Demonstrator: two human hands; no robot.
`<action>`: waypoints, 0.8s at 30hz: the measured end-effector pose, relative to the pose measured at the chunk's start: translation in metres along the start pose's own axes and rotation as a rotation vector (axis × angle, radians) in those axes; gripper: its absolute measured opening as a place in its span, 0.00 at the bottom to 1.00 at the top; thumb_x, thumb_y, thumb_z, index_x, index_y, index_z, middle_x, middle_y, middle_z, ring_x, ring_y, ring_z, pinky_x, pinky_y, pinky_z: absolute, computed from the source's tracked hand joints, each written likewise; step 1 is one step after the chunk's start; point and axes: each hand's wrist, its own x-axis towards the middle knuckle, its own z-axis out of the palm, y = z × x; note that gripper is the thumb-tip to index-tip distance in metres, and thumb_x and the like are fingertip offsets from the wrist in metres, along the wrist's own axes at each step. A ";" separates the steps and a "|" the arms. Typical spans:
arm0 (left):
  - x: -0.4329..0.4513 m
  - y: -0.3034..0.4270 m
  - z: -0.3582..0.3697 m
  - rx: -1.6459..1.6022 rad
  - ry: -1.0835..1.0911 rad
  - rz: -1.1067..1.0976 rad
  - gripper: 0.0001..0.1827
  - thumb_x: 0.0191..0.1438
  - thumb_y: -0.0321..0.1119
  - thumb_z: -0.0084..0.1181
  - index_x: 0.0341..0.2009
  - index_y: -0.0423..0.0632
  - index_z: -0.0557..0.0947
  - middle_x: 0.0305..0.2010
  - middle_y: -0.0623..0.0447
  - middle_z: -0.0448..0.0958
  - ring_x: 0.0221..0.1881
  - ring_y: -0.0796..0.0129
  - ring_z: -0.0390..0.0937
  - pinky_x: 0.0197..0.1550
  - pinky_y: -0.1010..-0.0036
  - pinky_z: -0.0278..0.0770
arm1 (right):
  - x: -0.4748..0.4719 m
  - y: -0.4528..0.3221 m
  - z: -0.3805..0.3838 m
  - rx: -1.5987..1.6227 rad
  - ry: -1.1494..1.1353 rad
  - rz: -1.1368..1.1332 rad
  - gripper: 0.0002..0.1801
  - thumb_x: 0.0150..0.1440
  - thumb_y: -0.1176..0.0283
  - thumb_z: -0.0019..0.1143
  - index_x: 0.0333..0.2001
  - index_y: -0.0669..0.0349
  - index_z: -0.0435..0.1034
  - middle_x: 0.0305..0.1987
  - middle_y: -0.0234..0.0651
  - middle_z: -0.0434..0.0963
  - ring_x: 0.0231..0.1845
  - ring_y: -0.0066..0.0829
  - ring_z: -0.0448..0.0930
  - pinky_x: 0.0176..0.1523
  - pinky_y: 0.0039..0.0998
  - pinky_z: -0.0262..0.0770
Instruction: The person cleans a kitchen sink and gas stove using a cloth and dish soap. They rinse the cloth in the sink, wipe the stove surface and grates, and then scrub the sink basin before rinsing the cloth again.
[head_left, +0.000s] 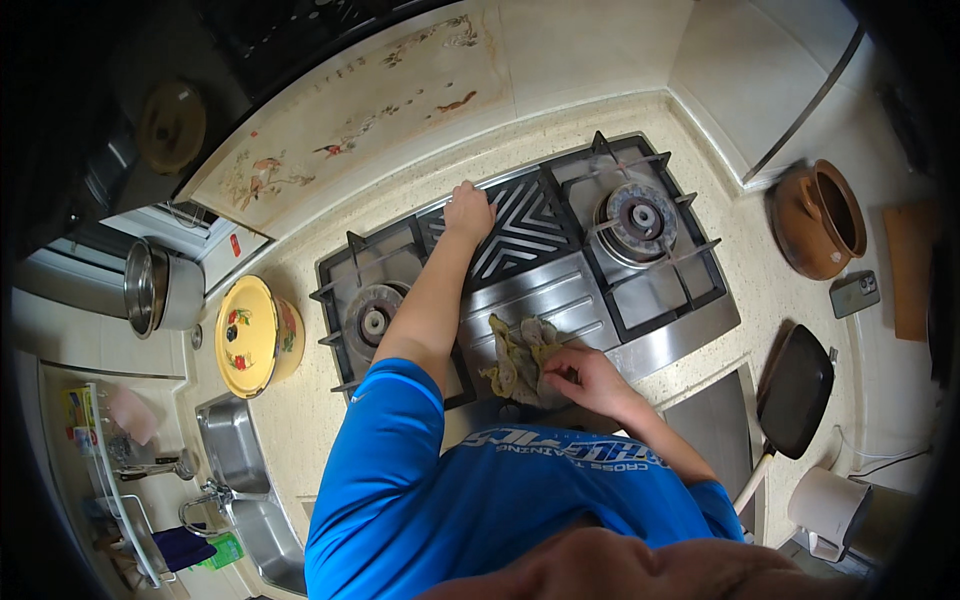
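Observation:
My left hand (470, 214) reaches across to the rear edge of the black chevron-slotted centre grille (523, 225) of the gas cooktop. Its fingers are bent over that edge, and whether they grip it is hidden. Near the cooktop's front, my right hand (589, 381) pinches the right side of a crumpled grey-and-yellow cloth (517, 360). The cloth lies over the front of the ribbed stainless-steel panel (559, 296). A left burner (375, 322) is partly behind my left forearm. The right burner (641, 217) sits under black pan supports (660, 319).
Left of the cooktop stand a yellow lidded enamel pot (247, 337), metal pots (176, 289) and a double sink (236, 450). To the right are a brown clay pot (817, 221), a phone (855, 294), a square pan (796, 390) with its handle over the counter's front, and a pale jug-like appliance (829, 510).

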 end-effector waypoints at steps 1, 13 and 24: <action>-0.002 0.006 -0.002 0.048 -0.002 -0.020 0.15 0.48 0.43 0.57 0.34 0.44 0.81 0.42 0.45 0.72 0.48 0.53 0.69 0.49 0.61 0.71 | 0.006 0.007 -0.001 -0.029 0.005 -0.056 0.07 0.49 0.72 0.57 0.31 0.63 0.72 0.29 0.41 0.74 0.32 0.38 0.76 0.35 0.32 0.72; -0.065 0.031 -0.011 0.200 0.056 0.132 0.19 0.49 0.51 0.54 0.32 0.50 0.82 0.42 0.55 0.71 0.49 0.65 0.64 0.50 0.56 0.58 | 0.158 0.007 -0.073 -0.424 0.292 -0.310 0.05 0.48 0.75 0.55 0.30 0.63 0.71 0.30 0.41 0.74 0.32 0.41 0.75 0.35 0.32 0.71; -0.160 0.043 -0.061 0.005 -0.346 0.254 0.38 0.38 0.40 0.64 0.56 0.46 0.66 0.60 0.44 0.58 0.62 0.49 0.54 0.56 0.52 0.60 | 0.176 0.012 -0.053 -0.602 0.053 -0.312 0.09 0.46 0.74 0.53 0.34 0.61 0.71 0.34 0.41 0.73 0.40 0.44 0.74 0.42 0.38 0.72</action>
